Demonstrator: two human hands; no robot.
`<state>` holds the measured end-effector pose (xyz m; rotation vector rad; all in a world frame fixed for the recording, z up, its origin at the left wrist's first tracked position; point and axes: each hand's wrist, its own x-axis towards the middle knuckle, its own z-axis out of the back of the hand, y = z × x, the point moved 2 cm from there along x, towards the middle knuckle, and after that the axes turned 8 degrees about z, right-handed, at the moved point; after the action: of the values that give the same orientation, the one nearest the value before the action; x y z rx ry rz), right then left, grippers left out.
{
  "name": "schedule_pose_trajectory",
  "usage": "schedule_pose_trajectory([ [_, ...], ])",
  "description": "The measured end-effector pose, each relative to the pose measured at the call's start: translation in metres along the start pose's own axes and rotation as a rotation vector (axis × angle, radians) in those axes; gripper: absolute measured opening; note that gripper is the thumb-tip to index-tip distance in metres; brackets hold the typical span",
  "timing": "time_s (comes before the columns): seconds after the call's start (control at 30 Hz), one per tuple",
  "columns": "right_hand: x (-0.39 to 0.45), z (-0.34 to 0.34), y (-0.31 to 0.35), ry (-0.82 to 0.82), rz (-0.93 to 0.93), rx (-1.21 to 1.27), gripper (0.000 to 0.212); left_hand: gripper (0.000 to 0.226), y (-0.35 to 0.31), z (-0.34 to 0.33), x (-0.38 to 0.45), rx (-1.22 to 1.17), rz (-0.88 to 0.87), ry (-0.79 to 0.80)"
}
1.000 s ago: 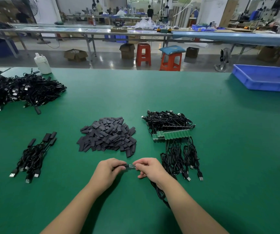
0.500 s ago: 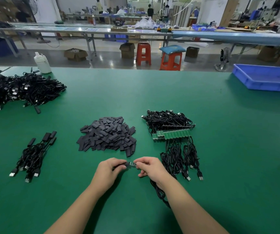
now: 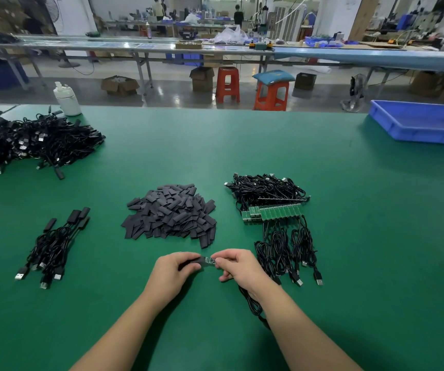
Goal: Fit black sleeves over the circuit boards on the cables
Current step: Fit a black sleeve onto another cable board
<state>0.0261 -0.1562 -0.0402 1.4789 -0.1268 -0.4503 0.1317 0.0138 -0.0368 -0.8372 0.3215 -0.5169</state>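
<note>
My left hand pinches a black sleeve near the table's front. My right hand pinches a small green circuit board whose left end sits inside the sleeve. The board's black cable runs down under my right wrist. Behind the hands lies a pile of loose black sleeves. To the right is a bundle of cables with bare green boards. A small bunch of sleeved cables lies at the left.
A big heap of black cables fills the far left beside a white bottle. A blue plastic tray stands at the far right on the green table. Stools, boxes and workbenches lie beyond the table edge.
The sleeve has slid a little further over the board between my hands. Both hands have stayed in nearly the same spot.
</note>
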Motion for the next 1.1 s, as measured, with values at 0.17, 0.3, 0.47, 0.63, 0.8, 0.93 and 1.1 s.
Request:
schedule_pose_trajectory([
  [0.17,-0.001,-0.001,0.001,0.016,0.012,-0.015,0.017,0.020,-0.006,0.004,0.002,0.160,-0.167,0.045],
  [0.3,-0.002,-0.002,0.002,0.043,0.017,-0.024,0.016,0.019,-0.008,0.005,0.003,0.229,-0.187,0.075],
  [0.47,-0.002,-0.001,0.002,0.052,0.016,-0.018,0.017,0.021,-0.010,0.003,0.004,0.208,-0.146,0.071],
  [0.63,-0.002,-0.001,0.001,0.058,0.010,-0.033,0.019,0.021,-0.009,0.005,0.005,0.232,-0.162,0.076],
  [0.8,-0.001,-0.001,0.001,0.061,0.017,-0.043,0.020,0.020,-0.009,0.009,0.006,0.235,-0.175,0.093],
  [0.93,-0.001,-0.002,0.001,0.060,0.017,-0.038,0.021,0.020,-0.009,0.011,0.007,0.226,-0.176,0.091],
  [1.1,0.000,-0.002,-0.002,0.045,0.021,-0.036,0.022,0.023,-0.012,0.010,0.006,0.267,-0.211,0.135],
])
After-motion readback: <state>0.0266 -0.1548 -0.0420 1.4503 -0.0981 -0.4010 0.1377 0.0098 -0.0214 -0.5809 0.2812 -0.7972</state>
